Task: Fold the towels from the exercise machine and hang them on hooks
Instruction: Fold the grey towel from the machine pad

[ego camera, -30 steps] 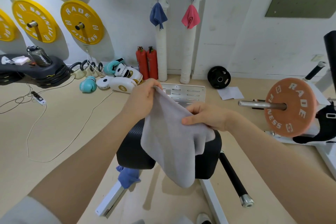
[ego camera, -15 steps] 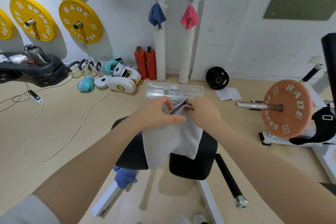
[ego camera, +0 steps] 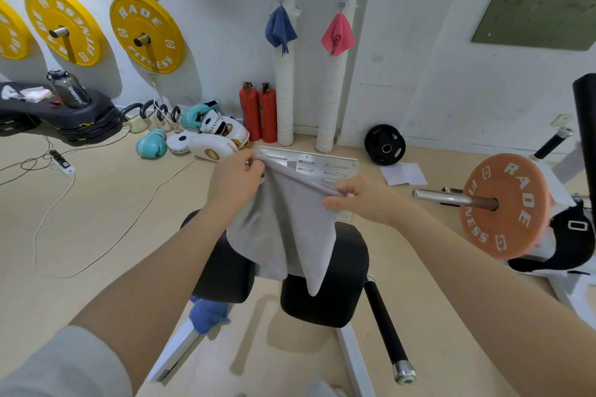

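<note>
Two hands | left hand, right hand pinch grey towel edge | folded, seemingly

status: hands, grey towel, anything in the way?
Left hand and right hand: grip on grey towel's top edge. Towel hangs over black seat. Nothing blocking.

grey towel hanging folded, pinched at top edge

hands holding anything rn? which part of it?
Yes: both hold one grey cloth towel by its top edge, left hand pinching the left end, right hand the right end; the rest hangs free.
</note>
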`<control>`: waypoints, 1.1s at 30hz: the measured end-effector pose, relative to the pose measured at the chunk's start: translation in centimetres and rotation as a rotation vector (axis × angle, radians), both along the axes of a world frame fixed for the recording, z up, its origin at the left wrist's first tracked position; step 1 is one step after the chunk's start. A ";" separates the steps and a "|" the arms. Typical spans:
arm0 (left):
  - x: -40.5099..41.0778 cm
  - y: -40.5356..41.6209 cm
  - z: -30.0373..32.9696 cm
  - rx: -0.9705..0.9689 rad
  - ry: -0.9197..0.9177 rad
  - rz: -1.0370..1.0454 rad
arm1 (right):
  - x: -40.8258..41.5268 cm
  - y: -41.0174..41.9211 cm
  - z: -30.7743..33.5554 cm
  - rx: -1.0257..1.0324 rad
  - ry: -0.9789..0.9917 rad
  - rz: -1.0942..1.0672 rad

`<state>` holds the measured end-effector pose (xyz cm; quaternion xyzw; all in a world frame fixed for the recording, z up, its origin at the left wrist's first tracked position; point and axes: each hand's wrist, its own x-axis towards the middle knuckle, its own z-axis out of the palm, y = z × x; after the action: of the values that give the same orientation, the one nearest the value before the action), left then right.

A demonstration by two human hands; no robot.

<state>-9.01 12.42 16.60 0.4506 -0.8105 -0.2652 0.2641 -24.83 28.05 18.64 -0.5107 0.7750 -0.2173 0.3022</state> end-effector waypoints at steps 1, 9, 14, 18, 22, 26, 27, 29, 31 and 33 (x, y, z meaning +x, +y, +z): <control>0.0 -0.3 0.0 0.012 0.003 0.027 | 0.2 -0.1 0.2 -0.024 0.035 0.033; 1.4 -2.3 -0.4 0.121 0.133 0.182 | 1.3 -1.6 0.5 -0.391 0.331 0.186; 2.6 -2.8 0.3 0.106 0.150 0.146 | 1.0 -3.1 1.5 -0.469 -0.086 -0.155; 5.1 -3.3 1.1 0.258 0.117 -0.043 | 0.6 -3.2 1.5 -0.585 -0.655 -0.291; 7.6 -3.5 2.2 0.628 0.213 -0.152 | 0.6 -3.2 1.2 -0.513 -0.892 -0.230; 9.3 -4.8 2.1 1.035 0.150 -0.142 | 0.9 -3.2 0.6 -0.395 -1.096 -0.225; 9.4 -5.2 1.9 1.037 0.113 -0.128 | 1.0 -3.6 0.4 -0.378 -0.923 -0.265; 9.3 -6.0 1.3 0.933 0.091 -0.042 | 1.5 -4.4 -0.1 -0.343 -0.394 -0.353; 9.2 -6.6 0.6 0.788 0.120 0.066 | 2.2 -5.3 -0.5 -0.360 -0.178 -0.429; 9.3 -6.8 0.5 0.835 0.230 0.112 | 3.2 -5.8 -0.4 -0.374 -0.160 -0.493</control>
<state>0.32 5.66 17.12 0.5297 -0.5732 -0.6038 0.1618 -21.65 22.26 18.19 -0.3354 0.7958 -0.4622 0.2015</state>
